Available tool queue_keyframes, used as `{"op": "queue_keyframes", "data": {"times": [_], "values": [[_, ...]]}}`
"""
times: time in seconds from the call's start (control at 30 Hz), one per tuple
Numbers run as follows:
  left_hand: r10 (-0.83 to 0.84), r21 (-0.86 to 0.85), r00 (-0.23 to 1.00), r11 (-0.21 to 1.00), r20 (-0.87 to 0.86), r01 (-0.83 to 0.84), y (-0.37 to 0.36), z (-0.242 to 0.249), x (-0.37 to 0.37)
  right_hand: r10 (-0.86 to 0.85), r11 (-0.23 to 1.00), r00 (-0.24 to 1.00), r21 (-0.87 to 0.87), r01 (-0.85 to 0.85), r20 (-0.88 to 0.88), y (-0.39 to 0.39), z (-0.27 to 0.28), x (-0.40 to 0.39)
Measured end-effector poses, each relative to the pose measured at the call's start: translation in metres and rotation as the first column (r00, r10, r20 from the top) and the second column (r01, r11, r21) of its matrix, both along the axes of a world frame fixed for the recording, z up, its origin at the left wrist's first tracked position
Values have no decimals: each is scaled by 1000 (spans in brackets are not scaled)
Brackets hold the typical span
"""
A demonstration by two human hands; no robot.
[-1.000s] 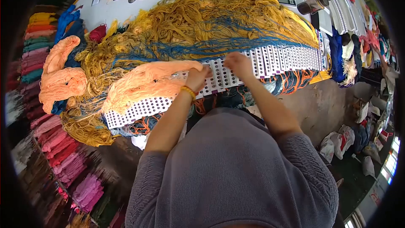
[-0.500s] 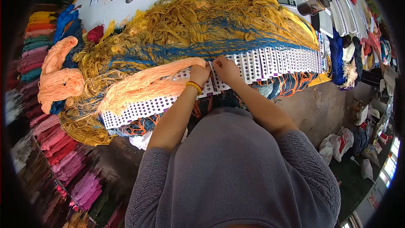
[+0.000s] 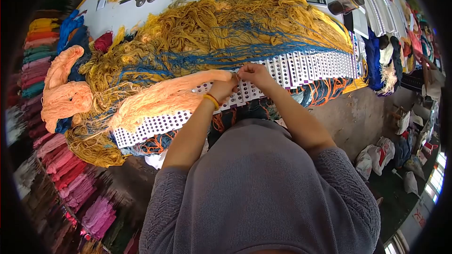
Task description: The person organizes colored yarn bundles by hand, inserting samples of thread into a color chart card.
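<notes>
Left hand (image 3: 222, 88) and right hand (image 3: 253, 73) met fingertip to fingertip, both pinched shut on the end of the peach yarn bundle (image 3: 162, 98), which lay across the row of white punched cards (image 3: 301, 68), just below the mustard-and-blue yarn heap (image 3: 226, 28).

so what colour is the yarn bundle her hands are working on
Peach-orange: the yarn bundle lies across the white punched cards, clearest in the head view.

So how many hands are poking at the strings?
2. The left hand pinches the end of the peach yarn bundle, and the right hand meets it just above the white punched cards. No other hands show.
</notes>
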State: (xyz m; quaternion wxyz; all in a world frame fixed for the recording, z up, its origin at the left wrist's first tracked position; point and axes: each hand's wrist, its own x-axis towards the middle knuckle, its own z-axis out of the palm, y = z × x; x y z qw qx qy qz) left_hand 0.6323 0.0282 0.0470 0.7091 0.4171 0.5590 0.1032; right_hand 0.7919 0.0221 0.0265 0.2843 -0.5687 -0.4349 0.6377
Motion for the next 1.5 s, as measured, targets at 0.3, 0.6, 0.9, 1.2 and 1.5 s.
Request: {"op": "queue_keyframes", "data": {"times": [0.3, 0.6, 0.9, 1.2, 1.5], "values": [[699, 354, 702, 628, 136, -693, 10, 41, -248, 25, 999, 982, 39, -32, 185, -3, -7, -3], [330, 402, 934, 880, -135, -253, -7, 65, -137, 0, 993, 1000, 116, 0, 4, -12, 23, -33], [411, -310, 746, 908, 523, -282, -12, 82, -15, 6, 976, 998, 218, -19, 60, -15, 76, -12], [475, -348, 666, 879, 575, -326, -26, 81, 1, -24, 995, 958, -101, -5, -286, -22, 90, -19], [530, -384, 620, 848, 579, -365, -33, 75, 2, 9, 994, 952, -97, -40, -307, -25, 79, -13]]}}
